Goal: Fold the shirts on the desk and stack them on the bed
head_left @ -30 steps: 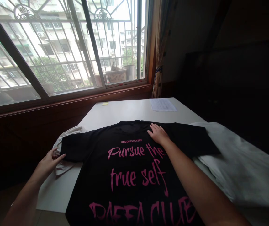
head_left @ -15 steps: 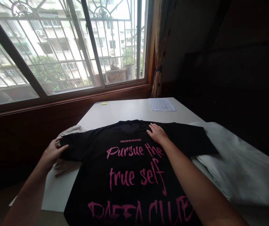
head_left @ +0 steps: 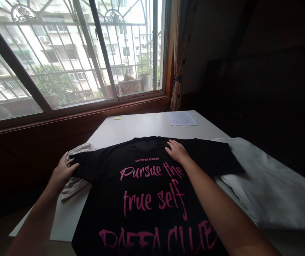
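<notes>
A black T-shirt (head_left: 147, 192) with pink lettering lies spread out, its collar toward the window and its lower end cut off by the view's bottom edge. At the end of the left sleeve, my left hand (head_left: 65, 167) has its thumb over the fabric and its fingers round the sleeve's edge, gripping it. My right hand (head_left: 177, 151) rests flat on the shirt just right of the collar, fingers spread, holding nothing. White cloth (head_left: 75, 186) shows under the left sleeve, and more white cloth (head_left: 269, 185) lies under and beyond the right sleeve.
The white table (head_left: 139, 124) carries printed sheets (head_left: 183, 118) and a small yellow note (head_left: 117, 117) near its far edge. Behind it are a barred window (head_left: 69, 57) and a tied curtain (head_left: 177, 85). The right side is dark.
My left hand has shifted slightly, and the left sleeve's end is drawn in a little, with more white cloth showing below it. My right hand stays on the shirt.
</notes>
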Tool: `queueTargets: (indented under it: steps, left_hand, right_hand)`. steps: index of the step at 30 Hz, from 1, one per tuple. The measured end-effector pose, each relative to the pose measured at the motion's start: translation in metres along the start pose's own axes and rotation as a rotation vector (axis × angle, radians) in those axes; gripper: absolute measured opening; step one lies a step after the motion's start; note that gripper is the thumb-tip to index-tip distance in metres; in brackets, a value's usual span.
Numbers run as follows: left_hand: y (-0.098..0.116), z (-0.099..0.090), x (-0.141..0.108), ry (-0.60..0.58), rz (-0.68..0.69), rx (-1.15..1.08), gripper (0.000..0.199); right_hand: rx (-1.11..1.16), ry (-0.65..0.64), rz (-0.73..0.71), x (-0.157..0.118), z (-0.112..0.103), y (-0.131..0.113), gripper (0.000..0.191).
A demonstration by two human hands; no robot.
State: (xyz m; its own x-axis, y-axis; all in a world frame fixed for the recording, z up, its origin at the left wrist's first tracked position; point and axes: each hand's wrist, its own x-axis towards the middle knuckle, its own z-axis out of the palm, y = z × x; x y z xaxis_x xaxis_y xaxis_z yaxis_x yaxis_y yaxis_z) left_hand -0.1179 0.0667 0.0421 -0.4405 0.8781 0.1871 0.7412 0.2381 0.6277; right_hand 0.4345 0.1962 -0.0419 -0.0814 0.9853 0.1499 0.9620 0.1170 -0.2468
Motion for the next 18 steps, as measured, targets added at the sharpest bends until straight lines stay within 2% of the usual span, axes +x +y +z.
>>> queueTargets:
  steps: [3, 5, 8, 10, 13, 18]
  left_hand:
    - [0.023, 0.000, -0.012, 0.057, 0.030, 0.074, 0.086]
    - [0.039, 0.001, -0.022, 0.094, 0.103, 0.112, 0.083]
    - [0.057, 0.009, -0.034, 0.108, 0.267, 0.134, 0.079]
    - [0.064, 0.018, -0.039, 0.087, 0.423, 0.126, 0.076]
    - [0.069, 0.034, -0.046, -0.036, 0.677, 0.090, 0.070]
    - [0.069, 0.057, -0.063, -0.410, 0.929, 0.168, 0.061]
  right_hand:
    - [0.002, 0.006, -0.003, 0.000, 0.000, 0.000, 0.060]
    - [0.003, 0.011, -0.004, 0.000, 0.001, 0.000, 0.059]
    - [0.003, 0.016, -0.004, 0.000, 0.001, 0.001, 0.057]
    - [0.003, 0.016, -0.005, 0.000, 0.001, 0.000, 0.057]
    - [0.001, 0.018, -0.004, 0.000, 0.001, 0.000, 0.057]
    - [0.000, 0.024, -0.002, 0.000, 0.001, 0.000, 0.057]
